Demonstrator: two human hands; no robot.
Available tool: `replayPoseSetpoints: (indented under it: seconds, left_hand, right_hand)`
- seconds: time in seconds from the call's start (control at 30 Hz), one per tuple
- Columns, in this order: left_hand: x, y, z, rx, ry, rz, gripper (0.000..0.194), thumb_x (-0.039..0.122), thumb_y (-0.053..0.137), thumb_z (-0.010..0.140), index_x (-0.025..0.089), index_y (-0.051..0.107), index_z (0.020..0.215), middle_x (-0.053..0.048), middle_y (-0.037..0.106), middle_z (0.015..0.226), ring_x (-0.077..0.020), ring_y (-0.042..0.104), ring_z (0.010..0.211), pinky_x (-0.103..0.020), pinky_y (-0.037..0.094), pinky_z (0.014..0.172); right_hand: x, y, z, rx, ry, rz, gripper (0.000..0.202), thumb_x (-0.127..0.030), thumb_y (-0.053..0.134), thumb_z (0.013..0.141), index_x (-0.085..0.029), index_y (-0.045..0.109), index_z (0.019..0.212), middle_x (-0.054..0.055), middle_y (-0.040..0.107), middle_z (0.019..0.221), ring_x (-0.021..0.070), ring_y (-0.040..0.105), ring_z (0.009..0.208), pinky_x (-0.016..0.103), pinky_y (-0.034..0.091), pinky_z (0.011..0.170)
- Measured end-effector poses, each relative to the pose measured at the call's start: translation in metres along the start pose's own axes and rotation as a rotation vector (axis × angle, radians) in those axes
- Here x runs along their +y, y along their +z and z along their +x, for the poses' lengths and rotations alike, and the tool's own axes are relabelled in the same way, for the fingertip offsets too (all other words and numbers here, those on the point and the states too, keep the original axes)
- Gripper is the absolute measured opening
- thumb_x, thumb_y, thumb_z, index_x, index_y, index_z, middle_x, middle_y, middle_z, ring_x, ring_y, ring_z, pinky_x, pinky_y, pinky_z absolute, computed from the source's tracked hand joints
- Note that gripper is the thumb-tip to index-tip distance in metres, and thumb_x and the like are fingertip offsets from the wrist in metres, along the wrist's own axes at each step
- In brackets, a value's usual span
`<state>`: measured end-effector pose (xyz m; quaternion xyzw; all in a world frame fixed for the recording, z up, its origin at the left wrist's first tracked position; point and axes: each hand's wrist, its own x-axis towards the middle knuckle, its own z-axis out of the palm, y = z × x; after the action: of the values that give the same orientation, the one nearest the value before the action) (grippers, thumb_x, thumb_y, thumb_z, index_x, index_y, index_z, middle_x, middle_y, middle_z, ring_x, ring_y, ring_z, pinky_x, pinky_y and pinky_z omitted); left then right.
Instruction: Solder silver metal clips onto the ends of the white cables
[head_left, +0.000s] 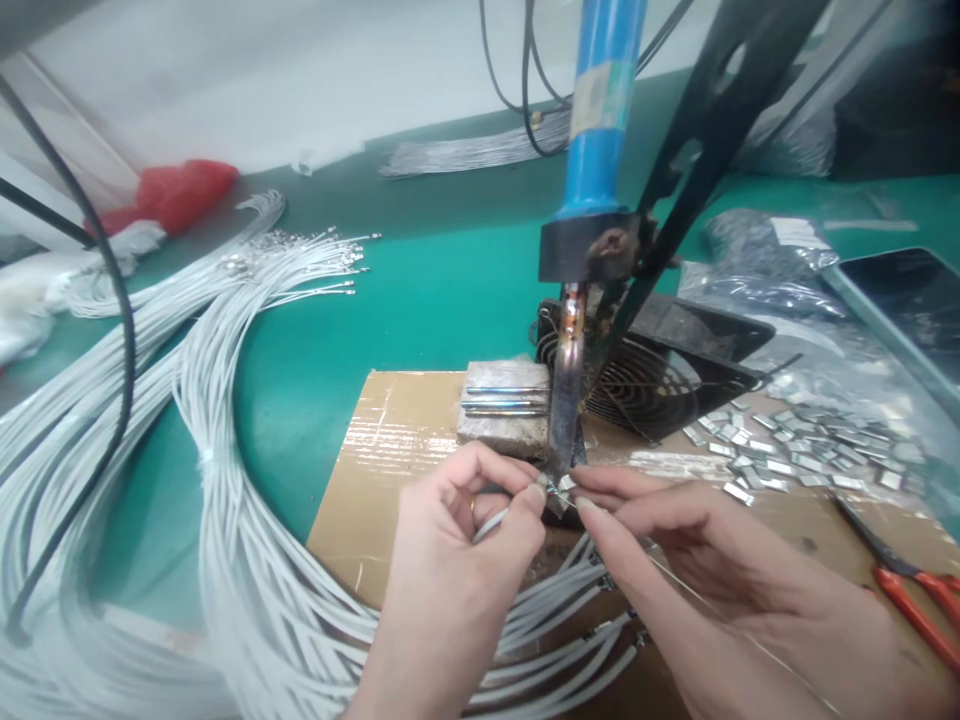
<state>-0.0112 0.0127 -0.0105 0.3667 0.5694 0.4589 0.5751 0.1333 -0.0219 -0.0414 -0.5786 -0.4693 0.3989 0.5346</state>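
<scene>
My left hand (469, 540) is closed, with thumb and fingertips pinching the end of a white cable (491, 525). A ring sits on one of its fingers. My right hand (697, 560) pinches a thin solder wire (690, 590), which trails off toward the lower right. At its fingertips is a small shiny metal piece (568, 482); whether it is held or joined to the cable end, I cannot tell. Both hands meet just below the tip of an upright soldering iron (564, 410) with a blue handle (604, 110), clamped in a black bracket (697, 140).
Bundled white cables (225, 450) fill the left side and pass under my hands. A grey block (502, 420) with metal rods lies on cardboard (375, 470). Behind the iron stands a black fan (637, 380). Small metal plates (795, 445), orange-handled scissors (907, 590) and plastic bags (757, 260) lie right.
</scene>
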Motion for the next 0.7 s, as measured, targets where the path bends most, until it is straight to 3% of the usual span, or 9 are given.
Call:
replayPoseSetpoints:
  seconds: [0.6,0.7]
  left_hand:
    - [0.0009,0.0021,0.0024,0.011,-0.002,-0.011,0.014,0.019,0.076,0.077,0.018,0.066,0.068,-0.001,0.069,0.072,-0.0079,0.049,0.056,-0.017,0.034,0.048]
    - [0.0019,0.0016,-0.0051,-0.020,-0.079,-0.009,0.018,0.021,0.081,0.076,0.016,0.065,0.070,0.001,0.065,0.068,-0.0058,0.044,0.054,-0.016,0.031,0.048]
  right_hand:
    - [0.0029,-0.0009,-0.0025,0.042,-0.036,-0.053,0.013,-0.030,0.082,0.085,-0.028,0.072,0.076,0.002,0.082,0.104,0.0226,0.081,0.097,0.022,0.065,0.085]
    - [0.0032,-0.0016,-0.0003,0.038,-0.044,-0.071,0.014,-0.032,0.078,0.089,-0.027,0.070,0.079,0.002,0.082,0.100,0.0197,0.082,0.089,0.018,0.065,0.079]
